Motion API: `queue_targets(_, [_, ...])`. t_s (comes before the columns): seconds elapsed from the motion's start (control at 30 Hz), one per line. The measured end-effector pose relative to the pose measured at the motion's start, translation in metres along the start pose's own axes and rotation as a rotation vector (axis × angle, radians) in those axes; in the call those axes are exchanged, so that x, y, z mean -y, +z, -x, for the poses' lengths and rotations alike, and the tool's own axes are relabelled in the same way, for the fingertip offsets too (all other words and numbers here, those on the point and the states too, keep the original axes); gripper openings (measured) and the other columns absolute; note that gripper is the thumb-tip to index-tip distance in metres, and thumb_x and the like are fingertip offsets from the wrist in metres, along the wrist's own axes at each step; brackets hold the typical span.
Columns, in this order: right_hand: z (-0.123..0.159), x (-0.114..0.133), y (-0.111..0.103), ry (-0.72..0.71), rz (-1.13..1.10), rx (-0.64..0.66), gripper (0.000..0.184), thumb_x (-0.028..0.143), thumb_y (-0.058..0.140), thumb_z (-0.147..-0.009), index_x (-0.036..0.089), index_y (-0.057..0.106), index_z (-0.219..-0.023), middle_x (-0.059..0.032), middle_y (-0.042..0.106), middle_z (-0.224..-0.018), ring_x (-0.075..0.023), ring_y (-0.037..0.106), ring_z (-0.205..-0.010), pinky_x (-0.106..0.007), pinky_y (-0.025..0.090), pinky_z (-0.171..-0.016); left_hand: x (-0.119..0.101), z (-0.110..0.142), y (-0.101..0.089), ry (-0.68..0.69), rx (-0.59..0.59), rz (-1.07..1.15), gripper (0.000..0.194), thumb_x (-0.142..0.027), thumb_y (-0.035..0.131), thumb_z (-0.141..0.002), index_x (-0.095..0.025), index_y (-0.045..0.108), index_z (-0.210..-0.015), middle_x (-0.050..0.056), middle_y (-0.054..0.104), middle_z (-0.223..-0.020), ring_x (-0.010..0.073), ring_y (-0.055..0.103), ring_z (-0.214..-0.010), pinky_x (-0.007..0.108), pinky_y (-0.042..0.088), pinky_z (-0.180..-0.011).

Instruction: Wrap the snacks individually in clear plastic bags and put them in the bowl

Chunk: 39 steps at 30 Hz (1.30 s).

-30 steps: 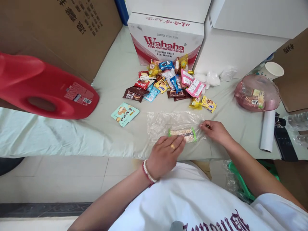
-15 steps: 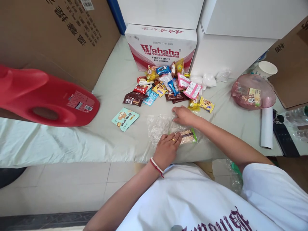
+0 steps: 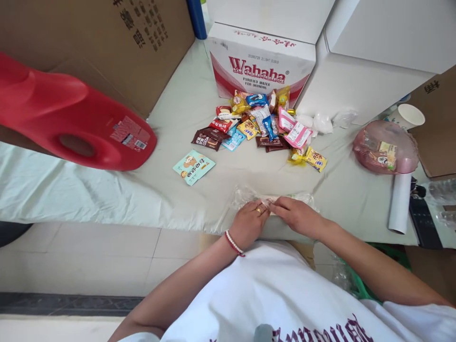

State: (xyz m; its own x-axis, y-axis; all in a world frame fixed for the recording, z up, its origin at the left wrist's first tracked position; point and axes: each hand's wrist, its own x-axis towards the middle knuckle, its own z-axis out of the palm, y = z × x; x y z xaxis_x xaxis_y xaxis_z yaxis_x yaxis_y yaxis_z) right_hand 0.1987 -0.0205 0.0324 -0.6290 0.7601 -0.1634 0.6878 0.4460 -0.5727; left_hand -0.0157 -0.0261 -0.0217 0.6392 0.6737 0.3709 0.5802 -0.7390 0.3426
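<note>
A clear plastic bag [image 3: 245, 194] lies near the table's front edge, with a wrapped snack mostly covered by it and by my hands. My left hand [image 3: 248, 221], with a ring and a beaded bracelet, presses its bent fingers on the bag. Beside it, my right hand [image 3: 298, 216] pinches the plastic, its fingertips almost touching the left ones. Beyond the hands is a heap of small wrapped snacks, among them a yellow packet [image 3: 316, 159], a pink-and-white packet [image 3: 298, 135] and a brown cocoa packet [image 3: 205, 139]. A mint-green pouch [image 3: 194, 167] lies apart on the left.
A big red jug [image 3: 117, 137] lies at the left before a cardboard box [image 3: 89, 52]. Behind the heap stands a Wahaha carton [image 3: 263, 64] beside white boxes [image 3: 370, 71]. At the right are a pink lidded dish [image 3: 384, 147], a paper cup [image 3: 409, 116] and a white roll [image 3: 399, 204].
My right hand has come down and back beside the left hand, drawing the plastic over the snack. The bag is now folded narrower. The view has shifted slightly.
</note>
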Motion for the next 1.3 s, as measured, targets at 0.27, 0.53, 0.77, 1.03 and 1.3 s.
queue_targets(0.27, [0.009, -0.008, 0.038, -0.196, 0.155, -0.069, 0.046, 0.012, 0.038, -0.102, 0.029, 0.063, -0.137, -0.0084, 0.062, -0.105, -0.0235, 0.05, -0.097, -0.037, 0.045, -0.086, 0.021, 0.023, -0.026, -0.433, -0.431, 0.612, 0.021, -0.014, 0.048, -0.088, -0.021, 0.063, -0.075, 0.002, 0.072, -0.08, 0.0158, 0.071, -0.084, 0.032, 0.058, -0.08])
queue_targets(0.53, [0.007, 0.006, 0.035, -0.154, 0.303, -0.037, 0.044, 0.011, 0.046, -0.099, 0.027, 0.065, -0.136, -0.0108, 0.06, -0.104, -0.0264, 0.048, -0.1, -0.038, 0.042, -0.086, 0.05, -0.035, -0.04, -0.859, -0.137, 0.363, 0.041, -0.048, 0.047, -0.097, -0.017, 0.061, -0.119, 0.016, 0.065, -0.125, 0.0275, 0.058, -0.123, 0.045, 0.045, -0.107])
queue_targets(0.77, [0.001, -0.004, 0.02, -0.125, -0.031, -0.085, 0.046, 0.004, 0.048, -0.093, 0.027, 0.073, -0.123, -0.0081, 0.059, -0.1, -0.022, 0.052, -0.093, -0.034, 0.047, -0.082, 0.035, -0.002, -0.06, -0.729, 0.401, 0.301, 0.023, -0.019, 0.061, -0.077, -0.02, 0.068, -0.099, 0.004, 0.07, -0.088, 0.0225, 0.066, -0.082, 0.033, 0.05, -0.074])
queue_targets(1.03, [-0.008, 0.0, 0.014, -0.157, -0.133, -0.11, 0.043, 0.004, 0.049, -0.089, 0.024, 0.074, -0.118, -0.0103, 0.063, -0.103, -0.023, 0.057, -0.096, -0.038, 0.051, -0.085, 0.004, -0.014, -0.057, -0.911, -0.06, 0.859, 0.019, -0.036, 0.067, -0.085, -0.018, 0.07, -0.092, 0.001, 0.072, -0.08, 0.0163, 0.067, -0.069, 0.029, 0.054, -0.067])
queue_targets(1.3, [0.028, -0.019, -0.006, 0.247, -0.247, -0.449, 0.033, 0.035, 0.044, -0.103, 0.023, 0.067, -0.123, -0.0101, 0.069, -0.113, -0.0241, 0.063, -0.104, -0.04, 0.052, -0.093, -0.021, -0.039, -0.01, -0.315, 0.205, 0.156, 0.03, -0.017, 0.045, -0.098, -0.016, 0.066, -0.12, 0.013, 0.064, -0.11, 0.0243, 0.062, -0.103, 0.041, 0.055, -0.091])
